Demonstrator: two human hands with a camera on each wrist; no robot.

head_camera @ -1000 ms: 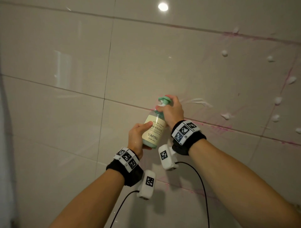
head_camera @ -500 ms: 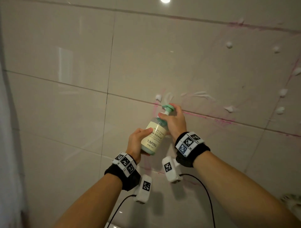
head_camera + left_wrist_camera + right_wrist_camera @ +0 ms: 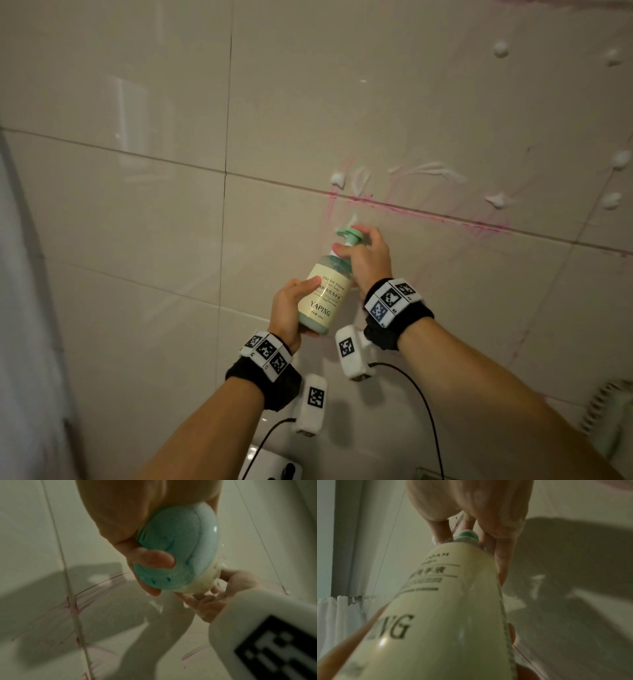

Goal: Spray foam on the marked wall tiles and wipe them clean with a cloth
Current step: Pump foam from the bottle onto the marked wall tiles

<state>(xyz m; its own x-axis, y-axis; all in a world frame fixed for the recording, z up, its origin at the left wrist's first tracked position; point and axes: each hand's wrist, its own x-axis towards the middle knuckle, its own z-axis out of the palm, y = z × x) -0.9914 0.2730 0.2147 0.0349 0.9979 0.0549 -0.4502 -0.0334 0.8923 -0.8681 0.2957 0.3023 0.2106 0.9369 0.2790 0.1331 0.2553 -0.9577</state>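
Observation:
A cream foam bottle [image 3: 323, 294] with a teal pump head [image 3: 350, 235] is held tilted up toward the beige wall tiles [image 3: 445, 308]. My left hand [image 3: 291, 310] grips the bottle's lower body, and its teal base [image 3: 173, 550] fills the left wrist view. My right hand [image 3: 364, 255] holds the bottle's neck, fingers curled over the pump; the right wrist view looks up the bottle [image 3: 447, 615] to the pump [image 3: 467, 534]. Pink marker lines [image 3: 428, 214] run along the grout. Several foam dabs [image 3: 337, 179] and a foam smear [image 3: 428, 169] sit above them. No cloth is in view.
A white curtain [image 3: 24, 308] hangs along the left edge. A white ribbed fitting [image 3: 613, 414] sits at the lower right, and a white fixture [image 3: 270, 467] shows at the bottom edge. Black cables [image 3: 421, 404] trail from the wrist cameras.
Both hands have lowered the bottle from the pink grout line onto the tile below. A new foam dab and streak stand where the nozzle was.

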